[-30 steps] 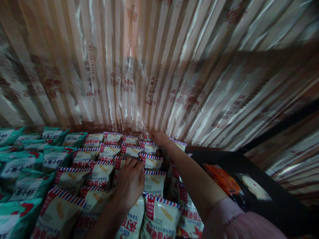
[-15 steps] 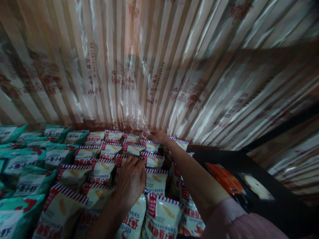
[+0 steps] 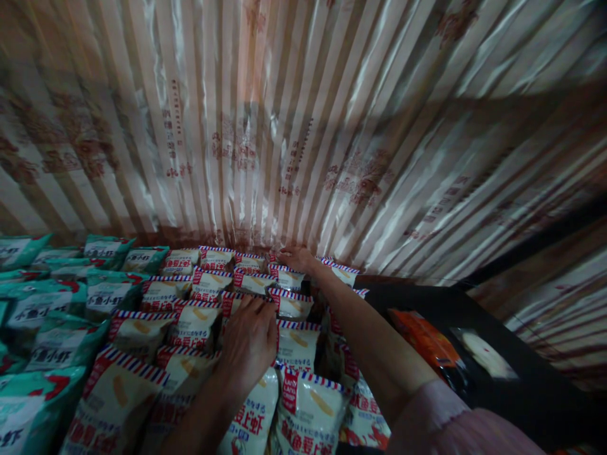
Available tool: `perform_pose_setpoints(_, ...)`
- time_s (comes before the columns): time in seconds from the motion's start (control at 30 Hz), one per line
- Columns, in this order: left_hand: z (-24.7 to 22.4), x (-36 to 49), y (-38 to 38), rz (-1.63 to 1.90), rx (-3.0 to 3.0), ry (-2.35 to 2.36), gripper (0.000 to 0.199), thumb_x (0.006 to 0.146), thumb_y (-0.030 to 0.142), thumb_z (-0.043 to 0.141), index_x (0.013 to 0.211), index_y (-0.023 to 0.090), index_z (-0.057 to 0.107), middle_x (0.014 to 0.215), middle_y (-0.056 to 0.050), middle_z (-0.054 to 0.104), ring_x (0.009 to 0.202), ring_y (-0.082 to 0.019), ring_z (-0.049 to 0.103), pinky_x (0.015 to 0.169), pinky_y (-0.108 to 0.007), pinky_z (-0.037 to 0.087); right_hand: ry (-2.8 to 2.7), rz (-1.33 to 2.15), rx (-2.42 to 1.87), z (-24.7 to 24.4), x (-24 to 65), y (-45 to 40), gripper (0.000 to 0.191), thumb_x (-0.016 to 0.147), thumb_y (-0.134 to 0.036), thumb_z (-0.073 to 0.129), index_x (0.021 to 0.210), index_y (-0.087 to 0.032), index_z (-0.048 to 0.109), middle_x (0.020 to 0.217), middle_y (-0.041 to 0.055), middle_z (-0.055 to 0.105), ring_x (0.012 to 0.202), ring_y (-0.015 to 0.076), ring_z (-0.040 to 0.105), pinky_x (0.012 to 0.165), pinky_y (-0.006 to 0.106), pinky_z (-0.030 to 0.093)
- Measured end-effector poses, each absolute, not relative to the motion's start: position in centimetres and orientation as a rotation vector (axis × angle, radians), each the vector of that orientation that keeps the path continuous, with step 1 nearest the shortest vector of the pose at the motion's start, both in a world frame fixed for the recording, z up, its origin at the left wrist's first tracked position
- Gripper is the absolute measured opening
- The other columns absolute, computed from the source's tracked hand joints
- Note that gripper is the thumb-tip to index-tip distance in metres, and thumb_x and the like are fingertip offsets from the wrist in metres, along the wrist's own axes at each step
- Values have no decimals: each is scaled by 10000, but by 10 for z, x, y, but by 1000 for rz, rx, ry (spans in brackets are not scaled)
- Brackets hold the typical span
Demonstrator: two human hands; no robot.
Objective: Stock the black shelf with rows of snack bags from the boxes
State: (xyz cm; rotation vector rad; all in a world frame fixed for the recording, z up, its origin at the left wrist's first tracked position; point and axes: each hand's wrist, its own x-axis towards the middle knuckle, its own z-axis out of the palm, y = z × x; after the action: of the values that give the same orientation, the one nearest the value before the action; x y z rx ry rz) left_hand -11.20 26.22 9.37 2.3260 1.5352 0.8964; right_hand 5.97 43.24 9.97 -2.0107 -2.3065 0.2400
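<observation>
White snack bags [image 3: 298, 345] with red and blue striped tops stand upright in close rows. In the middle of them is my left hand [image 3: 250, 328], back upward, its fingers curled down over the top of a white bag [image 3: 231, 302]; the fingertips are hidden. My right hand [image 3: 298, 259] reaches farther, to the back row by the curtain. Its fingers are bent together at the top of a small white bag [image 3: 274, 257], mostly covered by the hand. A dark gap shows between bags under my right forearm.
Teal snack bags [image 3: 47, 306] fill the left side in rows. A striped, shiny plastic curtain [image 3: 256, 145] hangs right behind the bags. On the black surface [image 3: 531, 341] at right lie an orange packet [image 3: 427, 341] and a clear packet with something pale inside [image 3: 486, 354].
Both hands stay almost in place. The right hand has shifted very slightly; the bags look unchanged.
</observation>
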Motion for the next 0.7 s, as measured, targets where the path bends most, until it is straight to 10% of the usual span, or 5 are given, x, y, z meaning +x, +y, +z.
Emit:
perform_pose_setpoints(0.27,94,-112,262,892,2343,1525,250,850,116,394,928,182,622,833,-40,611,875,-199,521,812,-353,448,-2175,52,-2244,113,55,425,592,832,-608,354,1179,-181,570,1187,158,594,1102,285,549,890,394,424)
perform_pose_setpoints(0.7,95,-112,260,838,2334,1545,261,855,128,377,925,175,624,846,-49,611,892,-204,517,820,-358,441,-2435,160,-2173,112,49,416,472,921,-442,278,1083,-172,630,1123,124,640,1068,230,576,889,305,419)
